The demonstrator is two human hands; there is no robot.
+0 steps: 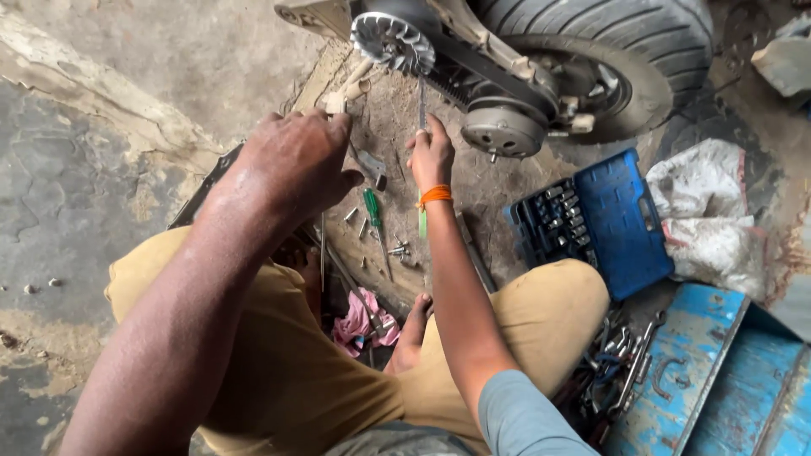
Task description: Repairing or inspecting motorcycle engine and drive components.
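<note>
My left hand [296,160] is closed around the handle of a tool [348,87] whose far end reaches up toward the finned drive pulley [391,40] of a scooter's open transmission. With my right hand [432,154], which has an orange band at the wrist, I hold a thin metal rod [421,101] upright just below that pulley. A black belt [490,69] runs from the pulley to the round clutch drum [504,129]. The rear tyre [608,34] sits behind them.
A green-handled screwdriver [372,207] and several loose bolts [397,248] lie on the dirt floor between my knees. A pink rag [359,325] lies near my foot. An open blue socket case [596,221], white rags [705,207] and a blue toolbox with spanners [676,371] are at right.
</note>
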